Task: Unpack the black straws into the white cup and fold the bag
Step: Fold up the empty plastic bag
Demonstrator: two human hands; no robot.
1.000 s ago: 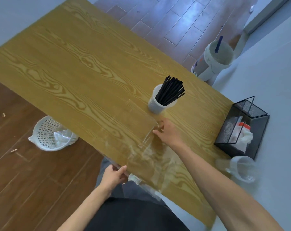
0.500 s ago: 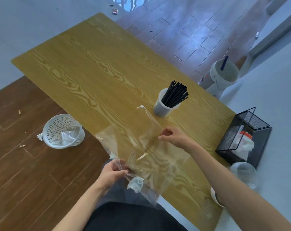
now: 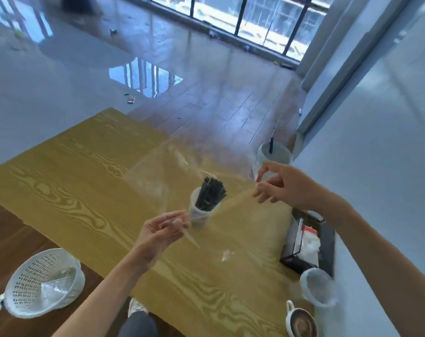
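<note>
Both hands, left hand (image 3: 163,229) and right hand (image 3: 279,186), now pinch the emptied bag (image 3: 206,229), lifted off the table (image 3: 73,190) above the white cup (image 3: 199,215), ready for folding.

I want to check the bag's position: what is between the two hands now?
In the head view, the clear bag is stretched in the air between the left hand and the right hand. Behind it shows the white cup with the black straws.
</note>
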